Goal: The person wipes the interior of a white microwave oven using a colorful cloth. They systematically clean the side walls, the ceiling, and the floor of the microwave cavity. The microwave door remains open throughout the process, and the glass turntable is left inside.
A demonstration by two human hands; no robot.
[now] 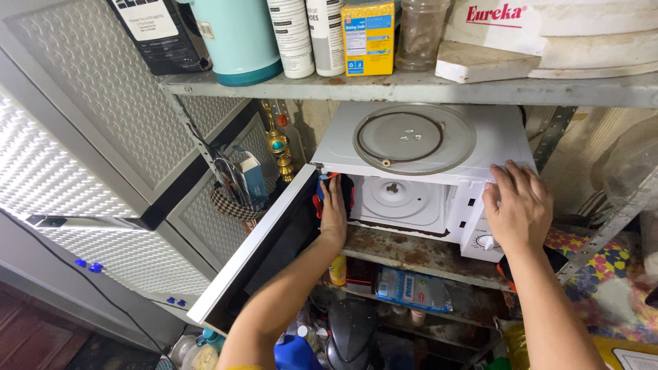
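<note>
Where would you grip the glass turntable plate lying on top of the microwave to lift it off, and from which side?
Take the glass plate by its front rim, coming from the front, thumb on top and fingers under the edge. It lies flat on the microwave, and the shelf close above probably rules out reaching from overhead.

The microwave (425, 147) is white, its open door (264, 247) black inside with a pale edge. The cloth (334, 188) under the left hand (334, 209) shows red, blue and black. The glass turntable (414, 139) is clear. The shelf (418, 252) is grey — blotched with rust. Above stand a teal flask (236, 38) and a yellow box (368, 35); the cabinet panels (82, 89) are silver-grey with a diamond pattern.
</note>
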